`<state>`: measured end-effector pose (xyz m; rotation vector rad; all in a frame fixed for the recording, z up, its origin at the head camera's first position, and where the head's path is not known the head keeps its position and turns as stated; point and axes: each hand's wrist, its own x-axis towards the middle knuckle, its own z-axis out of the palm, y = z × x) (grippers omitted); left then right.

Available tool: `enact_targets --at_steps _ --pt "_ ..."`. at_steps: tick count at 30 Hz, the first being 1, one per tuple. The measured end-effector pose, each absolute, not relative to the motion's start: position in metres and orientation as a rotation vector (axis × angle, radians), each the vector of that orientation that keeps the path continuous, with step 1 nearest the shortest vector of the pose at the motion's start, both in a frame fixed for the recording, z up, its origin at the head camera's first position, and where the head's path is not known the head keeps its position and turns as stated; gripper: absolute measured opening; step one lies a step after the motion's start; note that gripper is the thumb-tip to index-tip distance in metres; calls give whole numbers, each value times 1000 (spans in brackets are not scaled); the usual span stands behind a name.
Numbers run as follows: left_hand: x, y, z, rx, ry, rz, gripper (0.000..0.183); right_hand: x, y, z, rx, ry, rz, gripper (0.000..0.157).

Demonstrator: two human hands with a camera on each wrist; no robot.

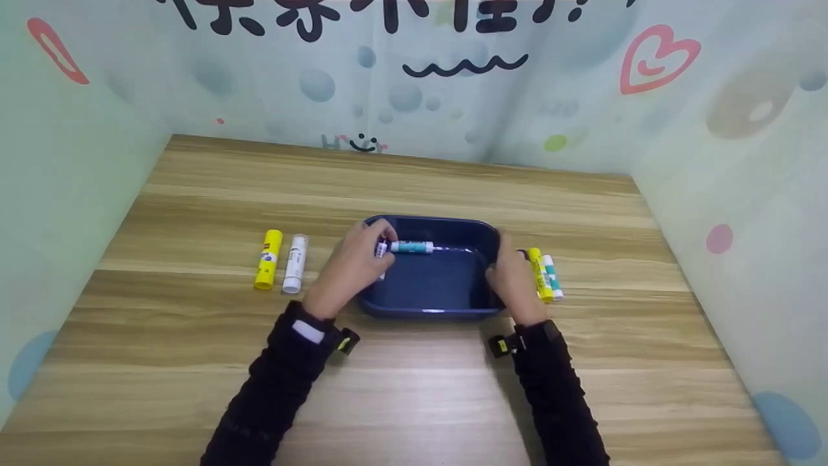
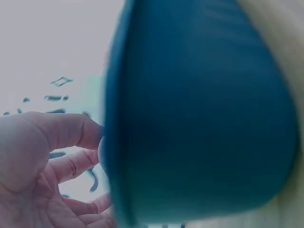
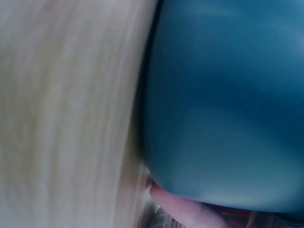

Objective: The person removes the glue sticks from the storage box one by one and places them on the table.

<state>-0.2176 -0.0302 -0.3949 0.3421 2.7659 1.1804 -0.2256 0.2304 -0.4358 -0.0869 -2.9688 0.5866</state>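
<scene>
A dark blue rectangular bin (image 1: 430, 314) stands mid-table. Inside it, along the back wall, lies a glue stick with a teal label (image 1: 414, 247). My left hand (image 1: 354, 262) is over the bin's left end and pinches a white glue stick (image 1: 381, 248) between thumb and fingers; most of that stick is hidden. In the left wrist view, the left hand (image 2: 57, 166) shows behind the bin's rim (image 2: 114, 142). My right hand (image 1: 515, 275) grips the bin's right side. In the right wrist view, one finger (image 3: 190, 211) lies against the bin's outer wall (image 3: 223, 118).
Left of the bin, a yellow glue stick (image 1: 268, 259) and a white one (image 1: 295, 264) lie side by side. Just right of the right hand lie another yellow stick (image 1: 541, 275) and a teal-and-white one (image 1: 553, 277). Patterned curtain panels (image 1: 414, 97) border the wooden table (image 1: 414, 388).
</scene>
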Motion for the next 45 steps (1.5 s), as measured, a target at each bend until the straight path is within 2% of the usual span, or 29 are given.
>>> enact_targets --at_steps 8,22,29,36,45 --pt "-224 -64 -381 255 2787 1192 28 -225 231 -436 -79 -2959 576 65" --pt "-233 -148 -381 129 2768 1116 35 -224 230 -434 -70 -2979 549 63" --pt "-233 -184 -391 -15 2691 1096 39 -225 232 -435 -63 -2966 552 63" --pt "-239 -196 -408 -128 2583 1077 37 -225 232 -435 -81 -2984 579 64" --pt "-244 -199 -416 -247 2401 1199 68 -225 231 -434 -83 -2997 562 65"
